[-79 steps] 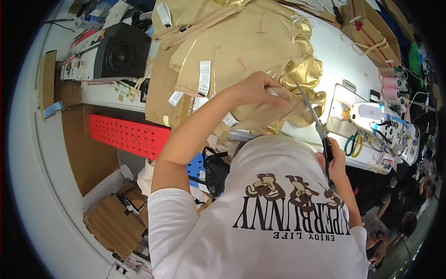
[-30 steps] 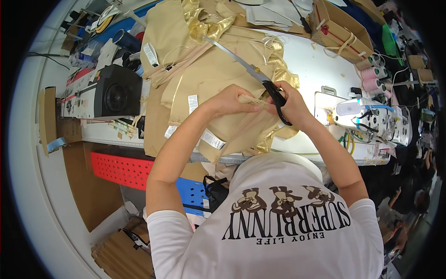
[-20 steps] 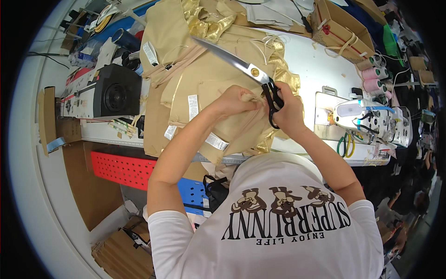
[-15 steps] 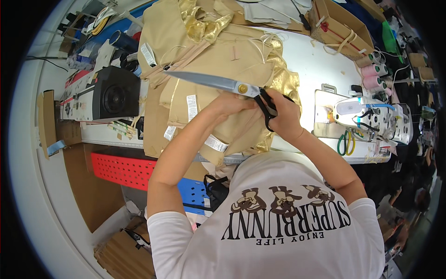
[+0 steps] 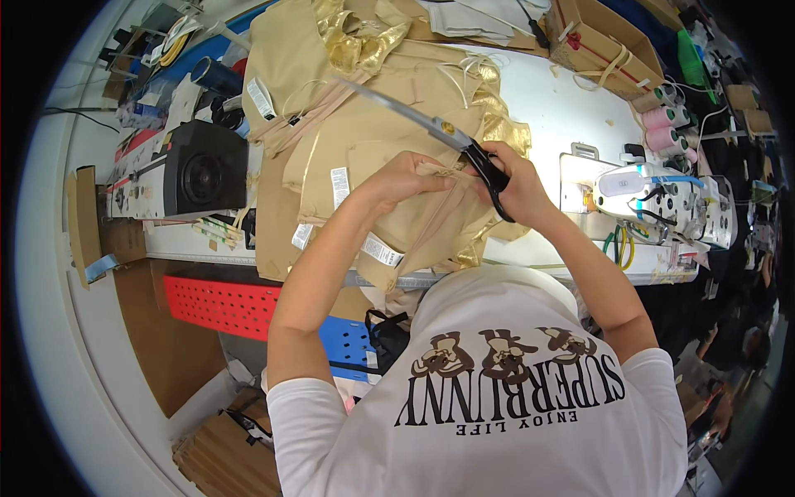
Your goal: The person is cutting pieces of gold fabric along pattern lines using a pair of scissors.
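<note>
Garment sewing workshop: sewing machine [image 5: 662, 195], thread cones [image 5: 662, 116], tan fabric pieces [image 5: 364, 157] across white worktable [image 5: 563, 108].

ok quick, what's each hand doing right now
Left hand: closed, pinching the beige fabric.
Right hand: closed on the scissors.

Your left hand [image 5: 404, 178] is curled, fingers pinched, forearm angled up from lower left. Your right hand [image 5: 515, 184] is fisted closed, knuckles up, just beside the left, elbow bent.

A black speaker box [image 5: 203, 178] sits left; a white sewing machine [image 5: 662, 195] right; cardboard box [image 5: 600, 41] beyond.
</note>
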### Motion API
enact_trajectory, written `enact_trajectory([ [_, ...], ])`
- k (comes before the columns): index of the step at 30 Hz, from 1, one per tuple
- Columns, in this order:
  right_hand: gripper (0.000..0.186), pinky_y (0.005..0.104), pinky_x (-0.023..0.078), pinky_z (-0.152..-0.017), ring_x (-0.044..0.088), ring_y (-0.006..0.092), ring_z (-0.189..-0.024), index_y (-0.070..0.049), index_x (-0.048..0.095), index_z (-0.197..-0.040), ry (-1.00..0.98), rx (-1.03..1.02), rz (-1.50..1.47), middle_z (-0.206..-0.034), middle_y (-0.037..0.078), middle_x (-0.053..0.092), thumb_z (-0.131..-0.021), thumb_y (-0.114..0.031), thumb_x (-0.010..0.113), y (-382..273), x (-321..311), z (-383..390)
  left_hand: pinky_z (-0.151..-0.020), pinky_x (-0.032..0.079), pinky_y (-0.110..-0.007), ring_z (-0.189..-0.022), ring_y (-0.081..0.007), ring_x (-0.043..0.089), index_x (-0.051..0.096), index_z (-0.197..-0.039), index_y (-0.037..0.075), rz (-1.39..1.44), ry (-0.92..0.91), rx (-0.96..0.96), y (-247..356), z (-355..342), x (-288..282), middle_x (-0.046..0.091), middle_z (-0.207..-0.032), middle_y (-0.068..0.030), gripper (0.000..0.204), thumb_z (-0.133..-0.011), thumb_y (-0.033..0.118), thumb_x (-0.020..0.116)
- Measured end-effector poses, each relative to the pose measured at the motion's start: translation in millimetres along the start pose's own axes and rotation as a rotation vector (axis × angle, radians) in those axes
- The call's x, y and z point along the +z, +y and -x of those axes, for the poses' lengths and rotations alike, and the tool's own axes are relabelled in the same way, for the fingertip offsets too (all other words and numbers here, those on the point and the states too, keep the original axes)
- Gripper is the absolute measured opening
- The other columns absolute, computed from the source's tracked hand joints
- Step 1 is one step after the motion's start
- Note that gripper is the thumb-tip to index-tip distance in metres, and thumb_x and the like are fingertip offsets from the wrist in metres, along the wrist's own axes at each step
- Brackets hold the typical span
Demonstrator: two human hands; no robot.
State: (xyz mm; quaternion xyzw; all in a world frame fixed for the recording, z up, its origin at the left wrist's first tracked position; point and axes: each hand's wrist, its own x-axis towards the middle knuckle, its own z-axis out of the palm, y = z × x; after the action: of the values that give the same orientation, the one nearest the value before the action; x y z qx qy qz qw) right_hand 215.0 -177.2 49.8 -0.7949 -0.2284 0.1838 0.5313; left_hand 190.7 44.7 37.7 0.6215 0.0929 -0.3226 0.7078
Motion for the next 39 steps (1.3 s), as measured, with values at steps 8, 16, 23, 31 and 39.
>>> enact_trajectory([
  [8, 0.040, 0.0178, 0.045, -0.063, 0.055, 0.0052, -0.072, -0.003, 0.048, -0.115, -0.102, 0.244, -0.287, -0.084, 0.002, 0.063, -0.080, 0.002, 0.067, 6.4, -13.1, -3.2, -0.074, 0.045, -0.019, -0.082, -0.0055, 0.058, 0.066, -0.103, 0.002, -0.060, -0.155, -0.010, 2.5, -2.2, -6.2, 0.066, -0.093, -0.0019, 0.032, -0.077, 0.019, 0.074],
  [16, 0.044, 0.0181, 0.047, -0.067, 0.057, 0.0056, -0.073, -0.004, 0.048, -0.116, -0.144, 0.303, -0.322, -0.085, 0.002, 0.062, -0.078, 0.002, 0.069, -0.2, -17.1, -4.5, -0.072, 0.044, -0.019, -0.081, -0.0040, 0.056, 0.065, -0.107, 0.003, -0.101, -0.209, -0.029, 7.3, -1.4, -15.2, 0.066, -0.093, -0.0003, 0.034, -0.079, 0.020, 0.072],
  [23, 0.043, 0.0175, 0.047, -0.068, 0.057, 0.0052, -0.073, -0.003, 0.050, -0.114, -0.122, 0.340, -0.381, -0.085, 0.001, 0.062, -0.076, 0.003, 0.069, -1.6, -15.1, -5.3, -0.072, 0.042, -0.018, -0.082, -0.0043, 0.055, 0.065, -0.108, 0.003, -0.110, -0.206, -0.025, 8.7, -1.7, -17.9, 0.065, -0.091, 0.0011, 0.033, -0.082, 0.023, 0.069],
  [31, 0.041, 0.0159, 0.046, -0.064, 0.055, 0.0033, -0.069, -0.003, 0.050, -0.112, -0.105, 0.309, -0.320, -0.083, 0.000, 0.061, -0.076, 0.004, 0.068, -1.1, -13.7, -2.3, -0.077, 0.045, -0.031, -0.091, -0.0185, 0.058, 0.065, -0.105, 0.009, -0.530, 0.576, 0.821, -22.9, 15.4, -7.0, 0.059, -0.110, -0.0086, 0.027, -0.079, 0.016, 0.068],
  [39, 0.046, 0.0190, 0.044, -0.062, 0.055, 0.0060, -0.069, -0.002, 0.048, -0.117, -0.103, 0.327, -0.367, -0.085, 0.003, 0.063, -0.076, 0.001, 0.069, 7.2, -16.4, 0.4, -0.077, 0.042, -0.036, -0.087, -0.0253, 0.058, 0.067, -0.096, 0.007, -0.774, 0.901, 0.730, -68.3, 76.4, 43.0, 0.056, -0.105, -0.0104, 0.028, -0.069, 0.012, 0.073],
])
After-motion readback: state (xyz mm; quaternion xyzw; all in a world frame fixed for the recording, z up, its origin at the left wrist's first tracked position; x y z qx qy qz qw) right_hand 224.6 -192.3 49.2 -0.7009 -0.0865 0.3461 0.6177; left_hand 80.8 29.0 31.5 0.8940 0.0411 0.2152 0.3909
